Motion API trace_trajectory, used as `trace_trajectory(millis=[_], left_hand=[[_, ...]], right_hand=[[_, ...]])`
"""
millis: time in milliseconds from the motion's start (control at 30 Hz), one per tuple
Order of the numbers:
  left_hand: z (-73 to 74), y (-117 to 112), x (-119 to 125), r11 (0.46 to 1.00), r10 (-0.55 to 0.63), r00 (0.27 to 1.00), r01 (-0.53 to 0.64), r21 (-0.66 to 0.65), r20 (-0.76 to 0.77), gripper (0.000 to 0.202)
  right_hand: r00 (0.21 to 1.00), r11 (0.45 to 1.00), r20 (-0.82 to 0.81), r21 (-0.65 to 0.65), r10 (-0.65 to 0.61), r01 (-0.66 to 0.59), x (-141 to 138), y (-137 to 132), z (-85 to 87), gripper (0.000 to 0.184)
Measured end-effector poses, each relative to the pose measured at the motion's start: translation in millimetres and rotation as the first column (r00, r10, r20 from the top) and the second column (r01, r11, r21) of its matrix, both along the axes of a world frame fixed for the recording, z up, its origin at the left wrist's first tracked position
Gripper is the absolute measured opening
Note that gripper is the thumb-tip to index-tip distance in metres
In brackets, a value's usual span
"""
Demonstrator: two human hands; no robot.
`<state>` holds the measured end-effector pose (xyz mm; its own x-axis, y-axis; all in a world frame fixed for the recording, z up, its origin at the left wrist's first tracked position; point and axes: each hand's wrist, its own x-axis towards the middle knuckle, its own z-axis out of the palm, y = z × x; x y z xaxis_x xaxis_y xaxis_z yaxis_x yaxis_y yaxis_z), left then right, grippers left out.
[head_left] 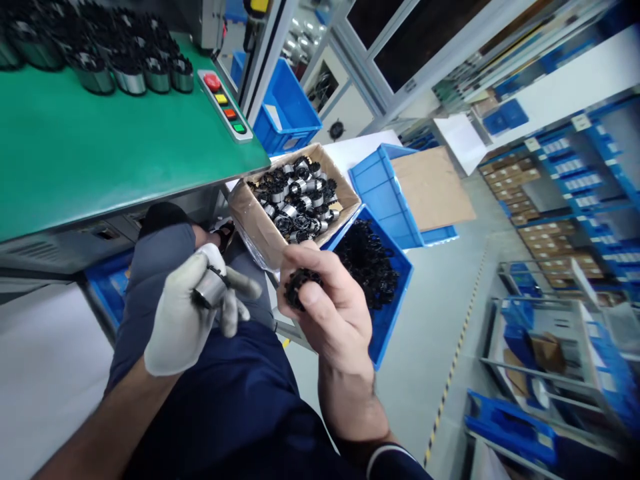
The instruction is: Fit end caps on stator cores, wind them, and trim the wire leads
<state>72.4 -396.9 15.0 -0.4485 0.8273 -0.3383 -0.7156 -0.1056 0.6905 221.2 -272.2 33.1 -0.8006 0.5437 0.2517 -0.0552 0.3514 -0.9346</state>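
Observation:
My left hand (185, 313), in a white glove, is closed around a small metal cylinder with black end rims (211, 288), which looks like a motor stator core. Bare and raised to its right, my right hand (333, 310) pinches a black toothed plastic ring (296, 288) between thumb and fingers. The two parts are apart. Just beyond the hands stands a cardboard box (257, 230) full of similar metal-and-black cores (300, 193). Beside it, a blue bin (387, 327) holds a heap of black plastic rings (367, 260), partly hidden by my right hand.
A green worktop (100, 153) on the left carries rows of larger cores (130, 72) and a button panel (225, 107) at its edge. Blue crates (390, 193) stand behind the box, one with a cardboard sheet (435, 193). Shelves and carts line the right.

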Motion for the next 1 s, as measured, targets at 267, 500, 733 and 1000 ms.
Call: trace_trajectory(millis=[267,500,733,1000], left_hand=[[10.7,-15,17,0.991,0.133,0.987,-0.130,0.040,-0.091,0.034],[14.7,-27,27,0.973,0.224,0.946,-0.232,-0.009,-0.237,0.041],[11.1,-33,30,0.975,0.199,0.908,-0.221,-0.016,-0.368,0.028],[-1.6,-55,21,0.972,0.224,0.909,-0.236,0.007,-0.353,0.041]], right_hand=[[0.912,0.882,-0.376,-0.359,0.163,-0.306,-15,-10,-1.1,0.019],[0.954,0.947,-0.270,-0.253,0.129,-0.200,-13,-17,-11.7,0.022],[0.989,0.990,-0.106,-0.082,0.102,-0.111,-10,-23,-8.4,0.039],[0.954,0.968,-0.176,-0.014,0.244,-0.250,-41,-29,-6.9,0.033]])
